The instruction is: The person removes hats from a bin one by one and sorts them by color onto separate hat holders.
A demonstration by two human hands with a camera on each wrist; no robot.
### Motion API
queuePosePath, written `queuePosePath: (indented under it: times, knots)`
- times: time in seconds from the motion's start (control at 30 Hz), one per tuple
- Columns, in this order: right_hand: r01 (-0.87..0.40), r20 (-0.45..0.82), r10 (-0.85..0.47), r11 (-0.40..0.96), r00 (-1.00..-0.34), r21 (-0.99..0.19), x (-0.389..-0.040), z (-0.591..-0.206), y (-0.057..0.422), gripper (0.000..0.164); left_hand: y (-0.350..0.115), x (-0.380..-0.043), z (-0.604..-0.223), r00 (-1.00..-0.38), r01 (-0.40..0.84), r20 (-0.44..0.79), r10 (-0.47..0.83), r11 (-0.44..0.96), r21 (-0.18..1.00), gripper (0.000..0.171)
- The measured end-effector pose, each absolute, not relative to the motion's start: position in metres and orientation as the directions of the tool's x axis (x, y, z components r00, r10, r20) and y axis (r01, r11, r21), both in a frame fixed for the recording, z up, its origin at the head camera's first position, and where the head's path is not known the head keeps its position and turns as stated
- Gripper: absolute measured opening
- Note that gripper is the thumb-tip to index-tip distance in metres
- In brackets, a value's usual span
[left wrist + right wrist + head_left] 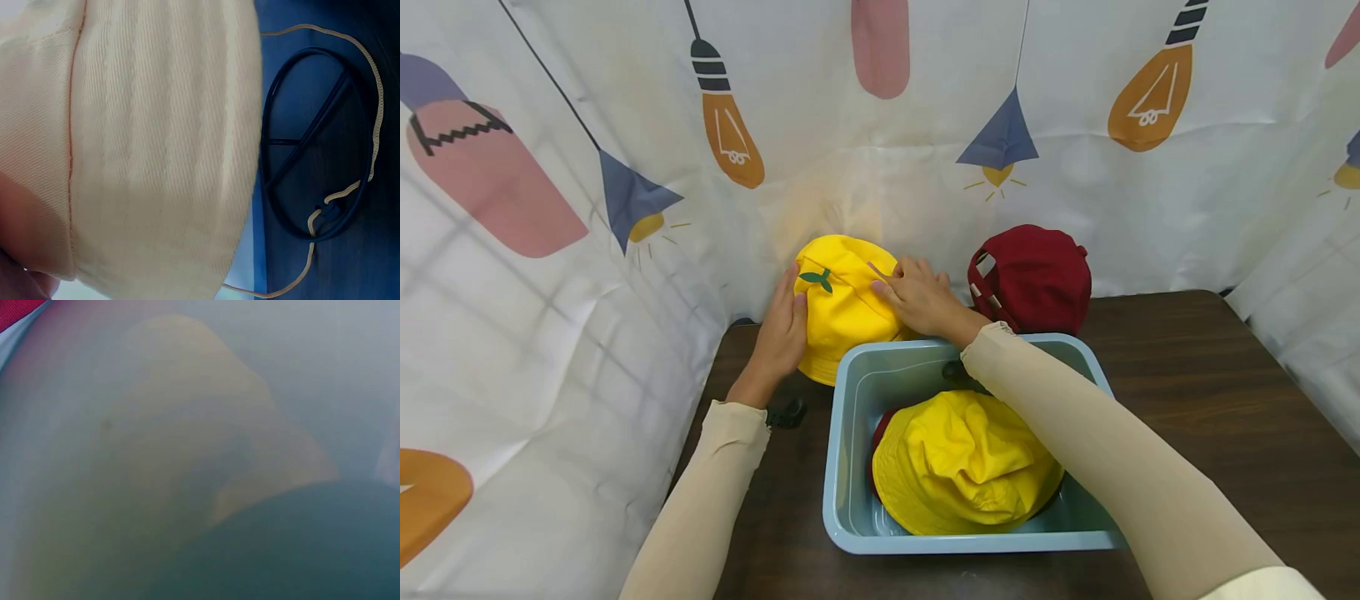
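Observation:
A yellow bucket hat (842, 317) with a green leaf sprout on its front stands upright at the back left of the table, between both hands. My left hand (781, 329) presses its left side with straight fingers. At the right side, my right hand (925, 298) lays its thumb on the front of the crown, fingers toward the back. In the left wrist view, the hat's pale-looking stitched brim (162, 150) fills the left half; a black wire oval (269, 112) with crossbars and a tan cord (377, 119) show beyond it. The right wrist view is hazy.
A light blue plastic tub (832, 492) stands in front, under my right forearm. Inside lie another yellow bucket hat (966, 462) and a dark red item (877, 442) beneath it. Behind the tub sits a dark red cap (1037, 279), near the patterned white curtain (820, 83).

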State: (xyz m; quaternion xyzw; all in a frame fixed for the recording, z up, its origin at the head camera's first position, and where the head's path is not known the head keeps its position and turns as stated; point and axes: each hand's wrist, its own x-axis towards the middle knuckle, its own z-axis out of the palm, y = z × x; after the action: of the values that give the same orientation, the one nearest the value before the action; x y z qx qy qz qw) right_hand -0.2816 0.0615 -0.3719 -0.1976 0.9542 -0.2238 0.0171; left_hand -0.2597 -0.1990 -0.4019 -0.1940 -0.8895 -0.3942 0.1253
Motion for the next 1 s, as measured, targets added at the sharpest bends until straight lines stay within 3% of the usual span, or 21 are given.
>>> queuePosePath:
  times: [0.6, 0.8, 1.0]
  knots:
    - [-0.365, 0.039, -0.389, 0.82, -0.921, -0.441, -0.28, -0.371, 0.062, 0.065, -0.201, -0.257, -0.402, -0.908, 0.417, 0.338, 0.25, 0.63, 0.655, 0.06]
    - [-0.36, -0.003, -0.416, 0.79, -0.909, -0.497, -0.278, -0.358, 0.065, 0.06, -0.206, -0.253, -0.388, -0.903, 0.43, 0.332, 0.275, 0.626, 0.651, 0.062]
    - [-0.391, 0.064, -0.445, 0.699, -0.893, -0.599, -0.266, -0.33, 0.07, 0.059, -0.207, -0.235, -0.37, -0.909, 0.402, 0.369, 0.195, 0.644, 0.65, 0.065]
